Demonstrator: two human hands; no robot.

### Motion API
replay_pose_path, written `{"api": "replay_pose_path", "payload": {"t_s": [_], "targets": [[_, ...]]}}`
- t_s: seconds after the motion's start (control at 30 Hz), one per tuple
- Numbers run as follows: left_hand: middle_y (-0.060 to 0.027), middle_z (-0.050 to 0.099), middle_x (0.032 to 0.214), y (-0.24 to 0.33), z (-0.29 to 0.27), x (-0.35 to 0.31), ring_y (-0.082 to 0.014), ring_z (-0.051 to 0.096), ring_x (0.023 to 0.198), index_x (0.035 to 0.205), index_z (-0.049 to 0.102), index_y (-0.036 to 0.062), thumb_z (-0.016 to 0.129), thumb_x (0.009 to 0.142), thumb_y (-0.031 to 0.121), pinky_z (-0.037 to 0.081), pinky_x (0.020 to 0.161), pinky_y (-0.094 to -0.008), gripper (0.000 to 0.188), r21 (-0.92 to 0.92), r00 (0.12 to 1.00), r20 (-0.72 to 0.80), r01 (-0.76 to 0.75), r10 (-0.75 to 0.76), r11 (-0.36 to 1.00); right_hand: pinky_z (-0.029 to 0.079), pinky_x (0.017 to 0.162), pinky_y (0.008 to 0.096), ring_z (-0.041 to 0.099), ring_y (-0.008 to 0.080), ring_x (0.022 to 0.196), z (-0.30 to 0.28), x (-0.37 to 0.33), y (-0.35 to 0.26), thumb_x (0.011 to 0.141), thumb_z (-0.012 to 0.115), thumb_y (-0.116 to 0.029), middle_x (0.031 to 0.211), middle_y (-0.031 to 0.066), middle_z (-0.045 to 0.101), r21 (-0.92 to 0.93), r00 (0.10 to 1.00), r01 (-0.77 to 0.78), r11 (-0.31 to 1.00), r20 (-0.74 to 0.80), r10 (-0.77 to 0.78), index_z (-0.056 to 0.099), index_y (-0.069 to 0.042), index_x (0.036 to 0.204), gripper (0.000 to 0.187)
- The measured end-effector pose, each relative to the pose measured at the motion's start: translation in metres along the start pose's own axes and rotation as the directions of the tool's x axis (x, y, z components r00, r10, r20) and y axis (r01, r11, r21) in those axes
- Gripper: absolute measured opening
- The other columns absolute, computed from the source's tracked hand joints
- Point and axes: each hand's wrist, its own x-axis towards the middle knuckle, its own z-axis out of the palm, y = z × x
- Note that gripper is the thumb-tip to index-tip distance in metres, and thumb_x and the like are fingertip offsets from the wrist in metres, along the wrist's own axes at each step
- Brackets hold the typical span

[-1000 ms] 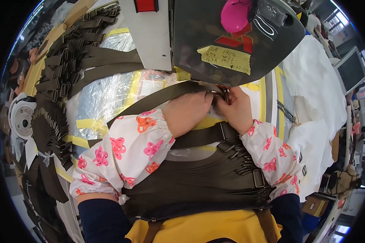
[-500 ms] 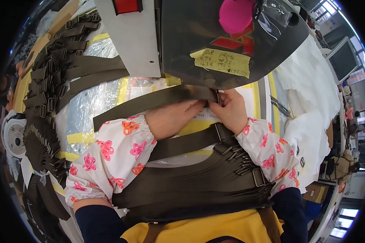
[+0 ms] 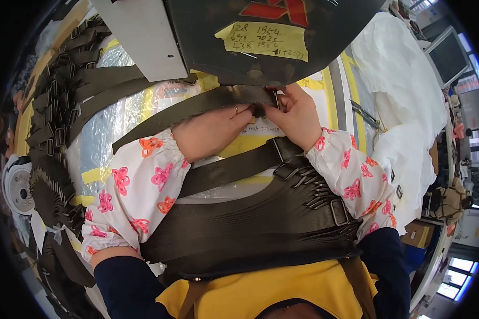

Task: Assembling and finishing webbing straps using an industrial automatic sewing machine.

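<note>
Olive-brown held strap (image 3: 175, 112) between white sleeve covers (image 3: 135, 199) patterned in pink and orange.
The held strap shows a fine ribbed weave; the stacked straps (image 3: 223, 226) share its dark olive-brown, with blackish buckles (image 3: 339, 212). Scattered blossom-like shapes print the sleeve covers, above navy sleeves (image 3: 123, 282). The apron (image 3: 282, 284) is mustard yellow with brown shoulder bands (image 3: 360, 282). The machine (image 3: 202, 66) pairs charcoal with pale grey, bearing a red emblem (image 3: 290, 11) and a pale-yellow label (image 3: 263, 43) with dark handwriting. Yellow tape (image 3: 97, 175) stripes the tabletop (image 3: 332, 123); the crumpled sheet (image 3: 402, 85) is plain white.
</note>
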Motion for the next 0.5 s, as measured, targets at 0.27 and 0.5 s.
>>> {"api": "replay_pose_path", "payload": {"t_s": [0.27, 0.5], "targets": [[-0.0084, 0.057, 0.096, 0.002, -0.025, 0.012, -0.0259, 0.059, 0.089, 0.107, 0.053, 0.0089, 0.049, 0.085, 0.012, 0.048, 0.071, -0.0352, 0.022, 0.030, 0.998, 0.063, -0.017, 0.015, 0.999, 0.047, 0.080, 0.0328, 0.059, 0.0284, 0.090, -0.022, 0.000, -0.009, 0.070, 0.069, -0.002, 0.110, 0.0123, 0.056, -0.337, 0.868, 0.486, 0.806, 0.295, -0.399, 0.056, -0.004, 0.110, 0.042], [-0.0076, 0.061, 0.100, 0.010, -0.030, -0.012, -0.0264, 0.063, 0.086, 0.113, 0.052, 0.0123, 0.047, 0.083, 0.014, 0.052, 0.064, -0.0378, 0.030, 0.056, 0.946, 0.215, 0.237, -0.244, 0.970, 0.046, 0.087, 0.0336, 0.057, 0.0321, 0.102, -0.008, 0.005, -0.012, 0.071, 0.070, -0.006, 0.113, 0.0172, 0.056, -0.263, 0.890, 0.418, 0.869, 0.311, -0.334, 0.055, -0.006, 0.117, 0.048]]}}
